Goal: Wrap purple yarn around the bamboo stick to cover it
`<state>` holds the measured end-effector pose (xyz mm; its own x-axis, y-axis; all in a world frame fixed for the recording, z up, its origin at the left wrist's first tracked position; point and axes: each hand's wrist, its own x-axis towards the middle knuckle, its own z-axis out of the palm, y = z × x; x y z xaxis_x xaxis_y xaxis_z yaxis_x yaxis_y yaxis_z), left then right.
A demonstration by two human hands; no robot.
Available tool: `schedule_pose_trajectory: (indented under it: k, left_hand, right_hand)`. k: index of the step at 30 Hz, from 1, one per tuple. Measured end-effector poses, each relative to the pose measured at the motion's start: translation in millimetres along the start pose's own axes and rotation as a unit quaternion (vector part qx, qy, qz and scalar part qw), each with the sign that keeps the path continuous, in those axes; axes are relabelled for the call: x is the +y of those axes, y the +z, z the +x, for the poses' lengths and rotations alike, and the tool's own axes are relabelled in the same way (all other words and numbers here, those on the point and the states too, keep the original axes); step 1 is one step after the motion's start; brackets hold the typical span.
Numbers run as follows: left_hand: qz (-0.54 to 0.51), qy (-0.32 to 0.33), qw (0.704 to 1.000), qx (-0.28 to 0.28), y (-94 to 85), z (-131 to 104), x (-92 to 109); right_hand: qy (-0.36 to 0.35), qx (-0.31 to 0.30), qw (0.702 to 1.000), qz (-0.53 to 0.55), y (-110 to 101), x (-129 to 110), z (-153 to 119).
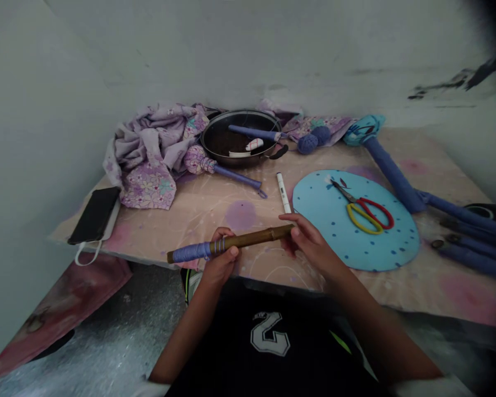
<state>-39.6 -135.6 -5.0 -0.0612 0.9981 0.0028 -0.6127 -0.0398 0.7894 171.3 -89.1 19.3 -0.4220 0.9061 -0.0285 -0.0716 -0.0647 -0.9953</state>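
Observation:
A brown bamboo stick [256, 238] is held nearly level over the table's front edge, its right end slightly higher. Blue yarn [190, 252] is wound closely round its left part, with a few looser turns beside my fingers. My left hand [222, 259] grips the stick near the middle, thumb on top at the edge of the yarn. At the right end, my right hand [308, 240] holds the tip between thumb and fingers. A white marker [284, 193] lies just beyond my right hand.
Scissors [361, 209] lie on a light blue dotted round sheet [376, 251]. Behind are a black pan [221, 140], blue yarn balls [308, 144] and floral cloth [149, 179]. A black notebook [94, 215] is at left; blue-wrapped sticks [475, 259] lie at right. The table [210, 209] meets the wall.

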Motion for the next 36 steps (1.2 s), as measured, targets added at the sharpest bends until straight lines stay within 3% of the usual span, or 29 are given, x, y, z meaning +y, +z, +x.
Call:
schedule_pose_trajectory:
  k: [2, 4, 7, 11, 15, 22, 24, 26, 29, 31, 36]
  left_hand:
    - [0.007, 0.005, 1.0, 0.002, -0.1, -0.7, -0.7]
    - [0.009, 0.0, 1.0, -0.006, -0.1, -0.8, -1.0]
    - [0.003, -0.007, 1.0, -0.024, 0.2, -0.4, -0.7]
    - [-0.002, -0.003, 0.999, -0.037, 0.9, 0.1, -0.3]
    - [-0.004, 0.0, 0.999, -0.045, 0.9, -0.4, 0.2]
    - [0.02, 0.009, 0.999, -0.032, -1.3, -2.4, 0.3]
    - [0.027, 0.019, 0.999, -0.021, -1.0, -2.7, -0.1]
    - [0.027, 0.022, 0.999, -0.023, -0.7, -2.7, -0.3]
    - [0.016, 0.009, 0.999, -0.031, -1.4, -2.0, 0.0]
    - [0.01, 0.009, 1.0, -0.023, -2.3, -1.1, 0.2]
    - [0.015, -0.007, 1.0, -0.019, -4.3, 1.1, -1.1]
  right_hand:
    - [0.007, 0.015, 1.0, -0.012, 1.3, 0.8, 0.2]
    - [-0.033, 0.03, 0.998, -0.04, 1.4, 0.3, 0.1]
    - [-0.078, 0.009, 0.995, -0.062, -0.2, -3.3, -0.1]
    - [0.021, 0.014, 0.999, -0.036, -0.1, -6.6, 2.5]
    - [0.067, 0.058, 0.989, -0.122, 4.1, -4.3, 6.4]
    - [-0.11, 0.049, 0.989, -0.087, 8.1, -5.2, 3.3]
    - [-0.087, 0.065, 0.992, -0.072, 7.3, -5.2, 3.7]
    - [-0.017, 0.079, 0.995, -0.054, 5.9, -3.7, 5.0]
    - [0.066, 0.061, 0.995, -0.054, 3.6, -1.0, 6.0]
    - [0.045, 0.056, 0.996, -0.056, 2.2, -0.6, 5.4]
    - [-0.092, 0.043, 0.993, -0.058, 0.1, -2.9, 2.3]
